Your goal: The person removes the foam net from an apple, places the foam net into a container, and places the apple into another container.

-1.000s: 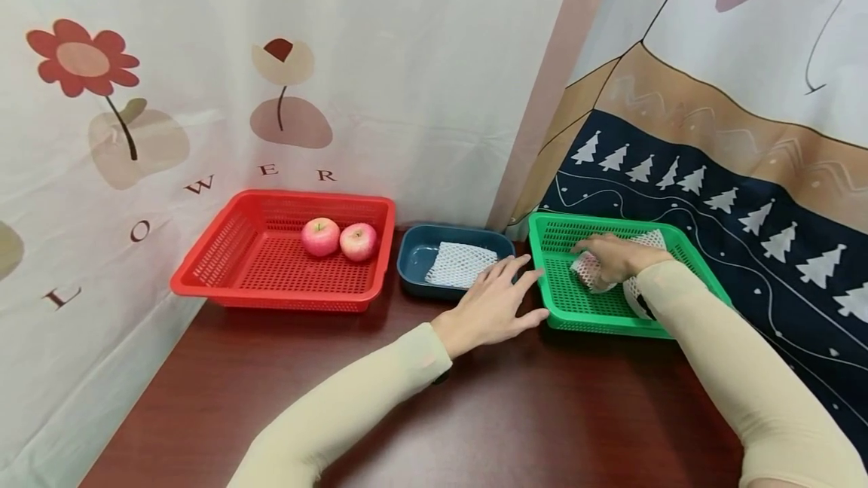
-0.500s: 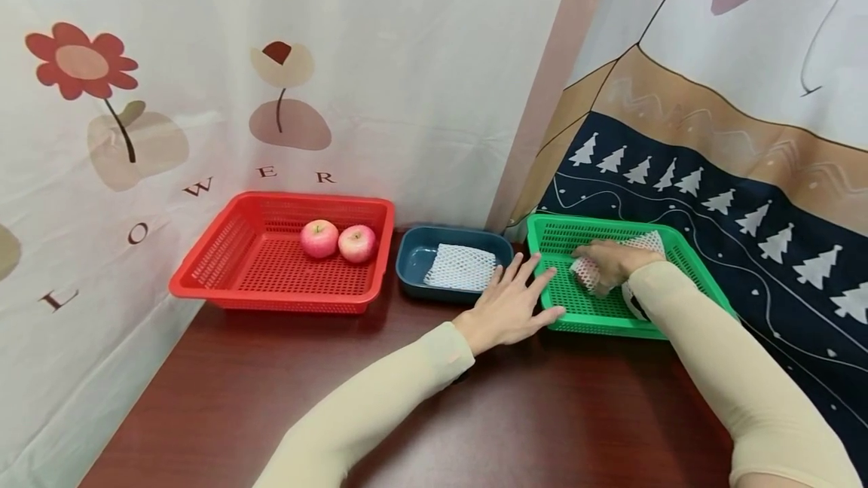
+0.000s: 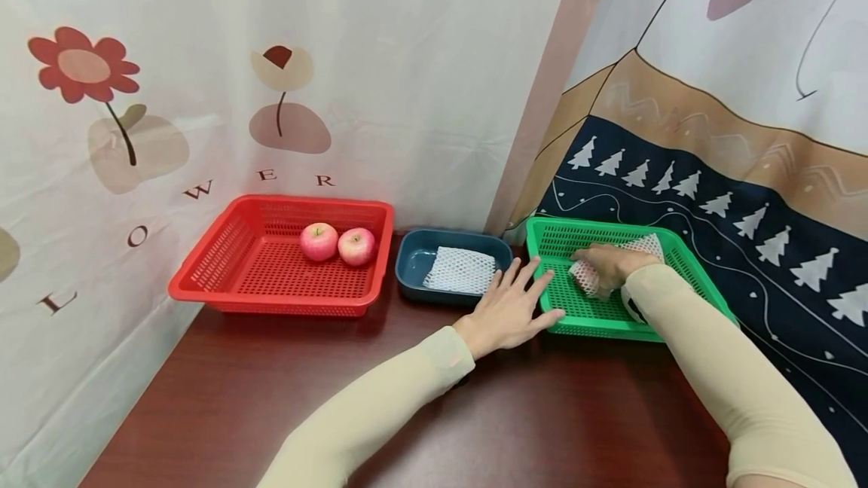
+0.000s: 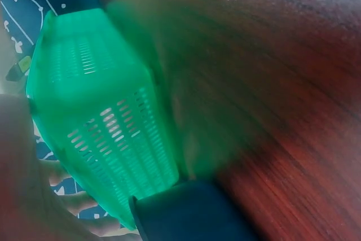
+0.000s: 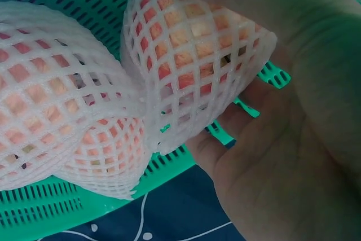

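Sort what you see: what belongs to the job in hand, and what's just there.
Likely in the job:
netted fruit, gripped by the right hand
other netted fruit
green basket, the left hand at its side
red basket with bare apples
blue tray with a white net

Apparently just there:
flower-print curtain
tree-print cloth
reddish-brown table

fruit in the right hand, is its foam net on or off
On: the foam net wraps the fruit in the right hand, red showing through its holes.
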A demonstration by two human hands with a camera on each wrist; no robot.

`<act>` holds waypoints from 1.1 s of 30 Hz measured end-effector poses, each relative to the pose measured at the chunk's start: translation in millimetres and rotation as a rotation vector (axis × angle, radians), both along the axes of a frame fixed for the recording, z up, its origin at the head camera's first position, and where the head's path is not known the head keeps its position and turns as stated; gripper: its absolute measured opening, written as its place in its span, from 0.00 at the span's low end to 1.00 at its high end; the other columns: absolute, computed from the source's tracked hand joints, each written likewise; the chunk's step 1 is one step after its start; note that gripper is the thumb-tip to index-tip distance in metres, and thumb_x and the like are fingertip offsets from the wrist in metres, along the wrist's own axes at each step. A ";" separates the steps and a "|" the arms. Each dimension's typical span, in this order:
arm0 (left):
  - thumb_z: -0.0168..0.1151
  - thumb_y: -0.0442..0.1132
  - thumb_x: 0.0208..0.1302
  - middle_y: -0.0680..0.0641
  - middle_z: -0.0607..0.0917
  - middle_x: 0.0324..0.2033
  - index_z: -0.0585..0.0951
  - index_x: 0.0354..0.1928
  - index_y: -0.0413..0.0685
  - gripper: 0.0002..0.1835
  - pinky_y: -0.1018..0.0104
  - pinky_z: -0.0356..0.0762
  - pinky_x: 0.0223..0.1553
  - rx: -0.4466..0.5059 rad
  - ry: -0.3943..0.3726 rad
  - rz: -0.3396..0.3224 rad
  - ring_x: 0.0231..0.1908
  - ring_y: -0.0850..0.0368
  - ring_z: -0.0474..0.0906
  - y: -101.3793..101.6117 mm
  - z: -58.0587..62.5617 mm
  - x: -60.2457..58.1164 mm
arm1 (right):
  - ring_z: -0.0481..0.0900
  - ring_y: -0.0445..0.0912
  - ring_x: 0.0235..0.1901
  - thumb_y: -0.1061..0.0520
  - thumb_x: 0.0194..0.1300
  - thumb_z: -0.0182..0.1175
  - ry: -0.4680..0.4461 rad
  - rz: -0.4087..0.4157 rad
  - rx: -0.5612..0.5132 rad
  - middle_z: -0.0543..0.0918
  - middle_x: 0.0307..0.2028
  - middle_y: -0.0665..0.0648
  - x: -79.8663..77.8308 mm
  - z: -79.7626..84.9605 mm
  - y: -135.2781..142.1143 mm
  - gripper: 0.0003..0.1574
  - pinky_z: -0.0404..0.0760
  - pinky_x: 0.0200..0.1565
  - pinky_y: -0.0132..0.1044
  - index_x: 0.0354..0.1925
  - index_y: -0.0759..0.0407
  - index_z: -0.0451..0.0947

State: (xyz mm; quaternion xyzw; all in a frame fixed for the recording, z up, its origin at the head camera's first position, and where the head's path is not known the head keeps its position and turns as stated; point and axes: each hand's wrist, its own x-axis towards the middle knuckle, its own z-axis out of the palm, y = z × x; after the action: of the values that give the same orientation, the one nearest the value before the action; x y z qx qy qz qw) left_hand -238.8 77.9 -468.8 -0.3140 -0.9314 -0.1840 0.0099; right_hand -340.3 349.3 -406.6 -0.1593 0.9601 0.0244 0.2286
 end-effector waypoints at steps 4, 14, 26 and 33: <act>0.42 0.76 0.90 0.48 0.49 0.97 0.56 0.97 0.60 0.47 0.32 0.59 0.92 -0.008 -0.001 0.011 0.96 0.36 0.48 -0.1 -1.3 0.2 | 0.71 0.76 0.82 0.69 0.58 0.87 -0.005 -0.009 0.006 0.74 0.82 0.74 -2.0 -1.9 0.6 0.66 0.79 0.75 0.78 0.88 0.57 0.69; 0.41 0.77 0.89 0.50 0.48 0.98 0.53 0.97 0.56 0.49 0.33 0.59 0.93 -0.014 -0.003 0.031 0.96 0.37 0.49 1.2 -5.9 3.7 | 0.71 0.76 0.83 0.65 0.57 0.89 0.002 0.014 0.010 0.75 0.82 0.75 -1.0 -4.9 -0.4 0.64 0.76 0.78 0.78 0.86 0.59 0.72; 0.42 0.77 0.89 0.51 0.48 0.98 0.52 0.97 0.57 0.49 0.32 0.58 0.93 -0.015 -0.011 0.032 0.96 0.36 0.49 1.5 -4.8 4.2 | 0.73 0.76 0.81 0.66 0.56 0.89 -0.015 0.001 0.027 0.75 0.82 0.75 -0.3 -5.0 -0.1 0.66 0.81 0.74 0.76 0.87 0.57 0.71; 0.44 0.76 0.89 0.49 0.51 0.97 0.53 0.97 0.56 0.49 0.30 0.59 0.92 0.003 0.004 0.026 0.95 0.35 0.51 1.6 -3.8 1.5 | 0.72 0.76 0.82 0.69 0.56 0.87 -0.010 -0.006 0.037 0.75 0.82 0.75 1.0 1.7 -1.7 0.66 0.80 0.75 0.76 0.87 0.57 0.70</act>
State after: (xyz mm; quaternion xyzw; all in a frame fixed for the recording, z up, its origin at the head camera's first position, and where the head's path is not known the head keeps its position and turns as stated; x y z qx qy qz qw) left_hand -237.3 79.6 -472.6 -0.3023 -0.9350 -0.1847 0.0145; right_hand -339.3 347.6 -404.9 -0.1525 0.9587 0.0406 0.2365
